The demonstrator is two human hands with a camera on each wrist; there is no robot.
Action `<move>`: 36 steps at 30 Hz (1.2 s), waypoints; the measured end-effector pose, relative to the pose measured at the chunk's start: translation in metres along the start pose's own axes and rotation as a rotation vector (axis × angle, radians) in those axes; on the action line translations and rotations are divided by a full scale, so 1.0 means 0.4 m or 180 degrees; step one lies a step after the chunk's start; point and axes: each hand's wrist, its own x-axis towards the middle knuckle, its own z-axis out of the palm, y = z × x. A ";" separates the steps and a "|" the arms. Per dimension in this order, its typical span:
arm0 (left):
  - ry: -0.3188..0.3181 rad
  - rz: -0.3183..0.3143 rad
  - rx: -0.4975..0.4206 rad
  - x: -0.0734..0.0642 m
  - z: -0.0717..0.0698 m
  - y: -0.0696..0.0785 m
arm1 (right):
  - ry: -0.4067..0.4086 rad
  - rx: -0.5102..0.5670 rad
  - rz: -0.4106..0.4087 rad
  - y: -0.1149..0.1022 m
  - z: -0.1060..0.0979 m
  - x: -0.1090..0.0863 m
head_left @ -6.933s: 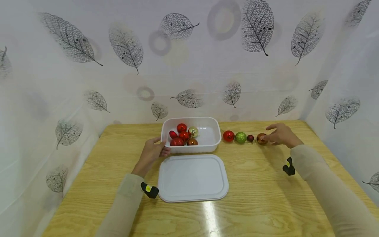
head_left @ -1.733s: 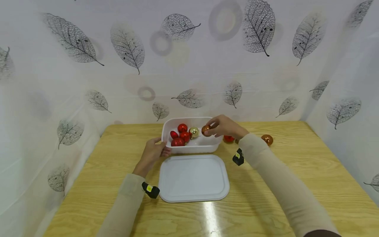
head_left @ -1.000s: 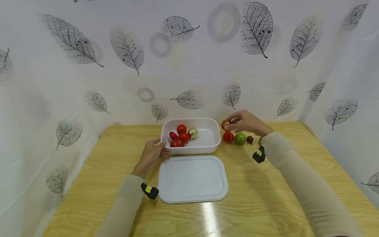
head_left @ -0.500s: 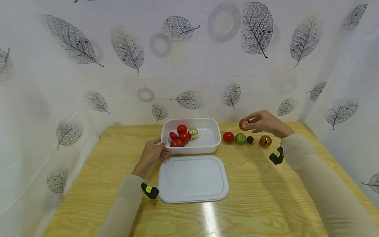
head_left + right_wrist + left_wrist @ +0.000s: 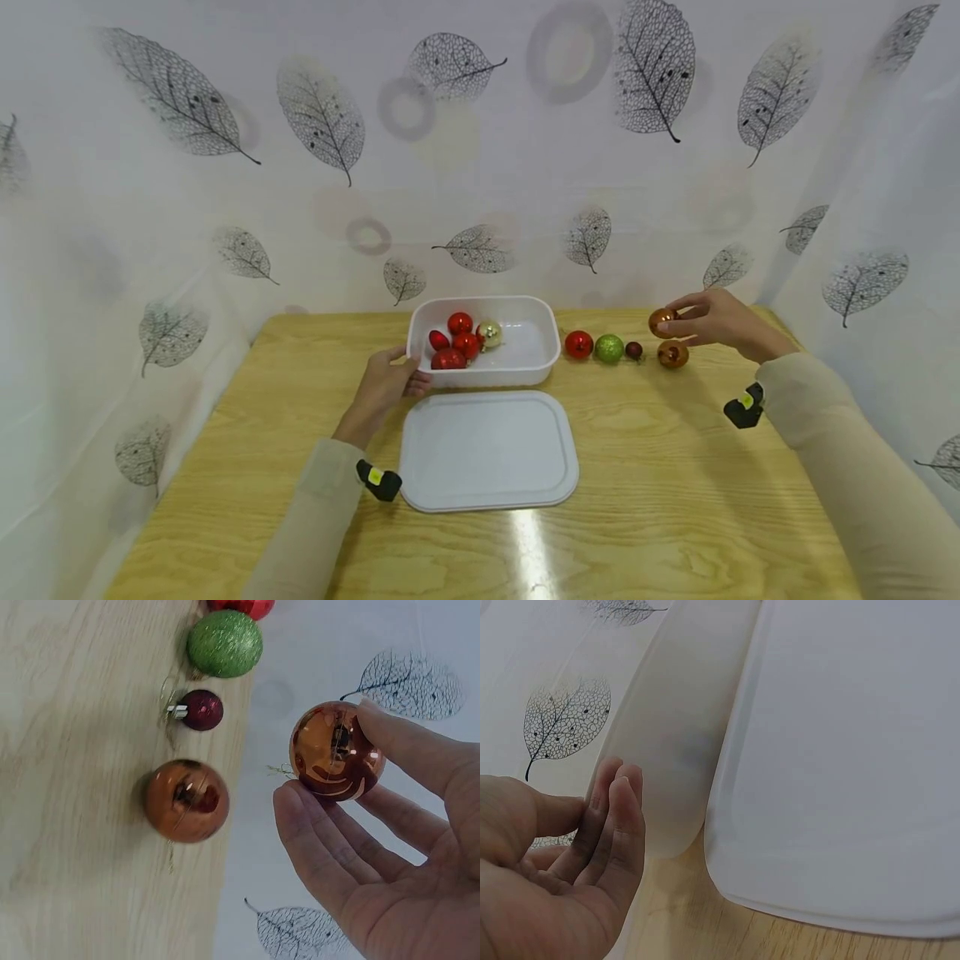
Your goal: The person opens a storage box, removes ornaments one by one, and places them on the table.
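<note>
My right hand [image 5: 723, 321] pinches a shiny copper bauble [image 5: 337, 750] between thumb and fingertips, raised just behind a second copper bauble [image 5: 672, 354] that rests on the table. That second bauble ends a row with a small dark red bauble [image 5: 633, 350], a glittery green bauble [image 5: 609, 348] and a red bauble [image 5: 579, 344]. At the left end of the white plastic box [image 5: 480, 380], my left hand [image 5: 382, 383] grips the wall, thumb at the rim. Inside the box sit several red baubles [image 5: 467, 346] and a pale gold bauble [image 5: 489, 334].
A white lid [image 5: 489, 450] lies flat on the wooden table [image 5: 660, 500] in front of the box. A leaf-printed white cloth [image 5: 480, 183] hangs behind the table and along both sides.
A copper bauble that lay in the box 6.9 s ago is now in my right hand, carried from over the box rightward past the row. My left hand stays at the box.
</note>
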 end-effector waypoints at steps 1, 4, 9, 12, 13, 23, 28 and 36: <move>0.0002 0.0000 -0.0001 0.001 0.000 0.001 | -0.0003 0.0013 0.0016 0.008 -0.004 -0.005; -0.0011 0.0002 -0.0011 0.002 -0.001 0.002 | 0.0003 -0.0012 0.0079 0.033 -0.015 -0.022; -0.0024 0.0019 -0.0022 0.001 -0.001 0.002 | 0.0114 -0.0045 0.0200 0.075 -0.029 -0.046; -0.0036 0.0024 -0.0021 0.000 -0.002 0.003 | 0.0155 0.0069 0.0207 0.098 -0.032 -0.060; -0.0037 0.0021 -0.0021 -0.001 -0.003 0.003 | 0.0151 0.0107 0.0211 0.106 -0.032 -0.063; -0.0044 0.0011 -0.0002 -0.004 -0.004 0.005 | 0.0042 0.0209 0.0323 0.164 -0.019 -0.087; -0.0045 0.0031 -0.0005 -0.006 -0.005 0.007 | -0.0020 0.0209 0.0309 0.182 -0.008 -0.093; -0.0045 0.0028 0.0023 -0.002 -0.004 0.004 | -0.0029 0.0236 0.0318 0.206 0.006 -0.096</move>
